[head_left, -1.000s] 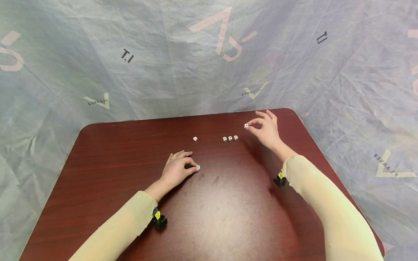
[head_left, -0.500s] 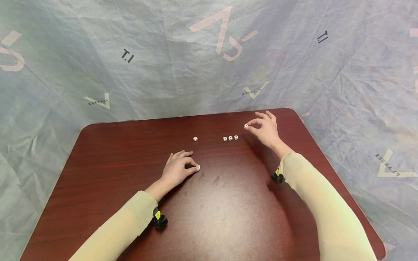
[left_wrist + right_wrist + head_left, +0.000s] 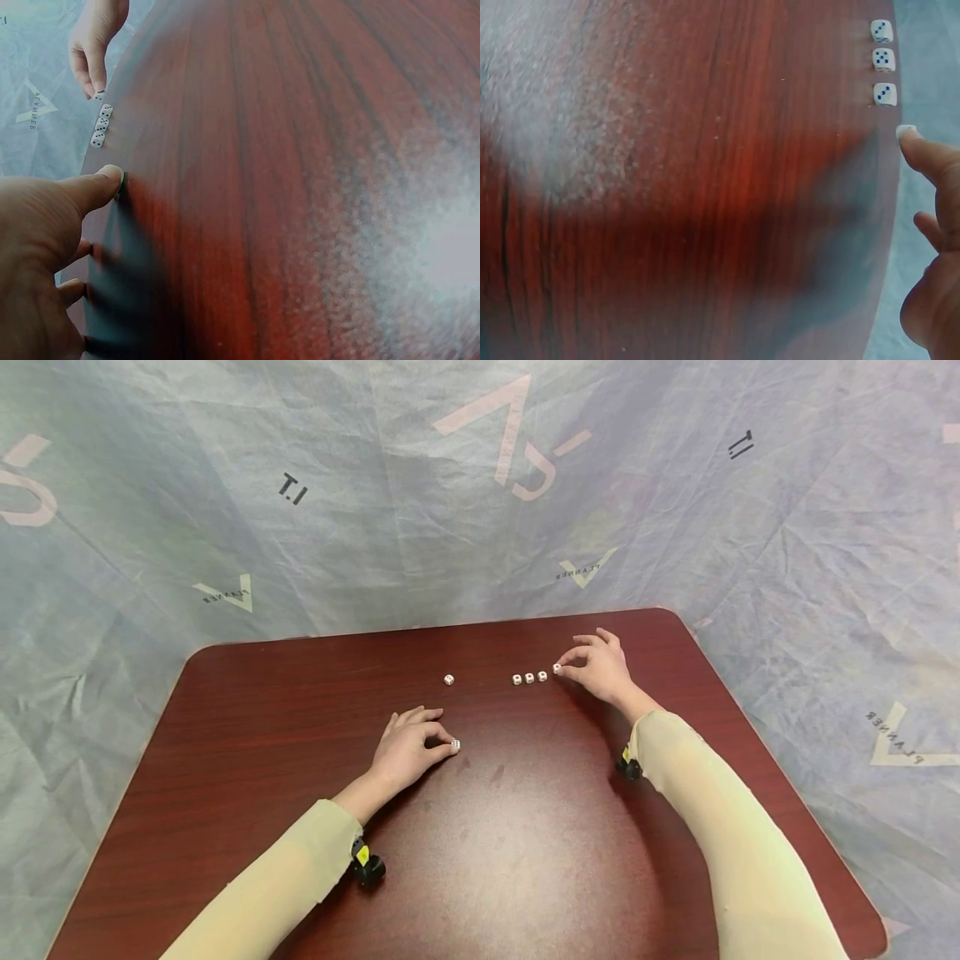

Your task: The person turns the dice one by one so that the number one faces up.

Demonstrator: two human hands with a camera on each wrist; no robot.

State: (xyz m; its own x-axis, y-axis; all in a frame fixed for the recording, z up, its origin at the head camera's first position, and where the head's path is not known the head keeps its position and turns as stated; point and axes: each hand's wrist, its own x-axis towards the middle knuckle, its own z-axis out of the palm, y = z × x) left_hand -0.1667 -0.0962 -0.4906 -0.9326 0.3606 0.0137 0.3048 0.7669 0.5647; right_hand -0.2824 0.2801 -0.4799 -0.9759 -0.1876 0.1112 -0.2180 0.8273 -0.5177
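Between thumb and index finger, my left hand pinches a white die near the middle of the table; in the left wrist view the thumb mostly hides it. My right hand pinches another white die, just right of a row of three dice. In the right wrist view the nearest die of that row shows blue pips, and the pinched die sits at the thumb tip, a small gap from the row. A single die lies apart, to the left of the row.
The dark red-brown wooden table has rounded corners and a bright glare toward the front. A grey printed cloth hangs behind it and along its sides. Black wrist cameras sit at both sleeves.
My right hand has moved down and left with its die, from above and right of the row to beside its right end. The left hand has stayed still.
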